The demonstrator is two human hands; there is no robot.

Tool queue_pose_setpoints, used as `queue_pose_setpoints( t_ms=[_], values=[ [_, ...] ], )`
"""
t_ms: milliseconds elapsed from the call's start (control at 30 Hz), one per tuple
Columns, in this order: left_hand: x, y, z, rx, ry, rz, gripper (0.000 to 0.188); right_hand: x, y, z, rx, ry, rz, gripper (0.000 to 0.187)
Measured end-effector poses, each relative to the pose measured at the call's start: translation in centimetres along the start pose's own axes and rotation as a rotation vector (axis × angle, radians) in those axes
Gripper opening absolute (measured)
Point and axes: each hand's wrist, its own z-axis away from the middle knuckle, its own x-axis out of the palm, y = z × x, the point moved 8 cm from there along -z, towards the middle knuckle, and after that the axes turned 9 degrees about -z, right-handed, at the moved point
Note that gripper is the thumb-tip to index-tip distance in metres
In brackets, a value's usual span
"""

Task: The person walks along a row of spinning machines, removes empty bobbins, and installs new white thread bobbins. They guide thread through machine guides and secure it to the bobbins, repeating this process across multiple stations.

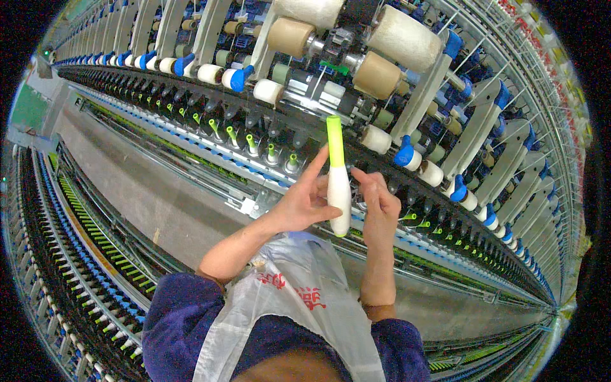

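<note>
White yarn bobbin (338, 188) is before the spinning frame (423, 99), pinched in my left hand (304, 200); whether my curled right hand (379, 200) beside it pinches anything, I cannot tell remotely. Loosened grip could drop it.

A lime-green spinning bobbin (337, 177), wound below with white yarn (340, 202), stands nearly upright in my left hand (303, 202), its bare tube uppermost.

Left hand (307, 200): some fingers hidden behind yarn bobbin (339, 197). Green tubes (437, 231), right: farthest too small to count. Machine (83, 267), left: cut off by rim. Apron (286, 254): near edge cut off.
</note>
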Motion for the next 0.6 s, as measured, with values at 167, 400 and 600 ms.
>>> queue_pose_setpoints(
  t_ms=[167,400,600],
  values=[
    [0.5,-0.6,0.2,-0.058,-0.039,-0.152,0.104,1.9,2.1,-1.9,0.169,-0.009,-0.345,0.01],
    [0.3,-0.3,-0.6,0.1,0.147,-0.392,0.082,0.9,-0.8,-0.9,-0.239,0.224,-0.123,0.016],
    [0.8,-2.8,-0.2,-0.21,0.075,-0.325,0.046,-1.7,0.5,-0.9,-0.177,0.343,-0.14,0.021]
  ],
)
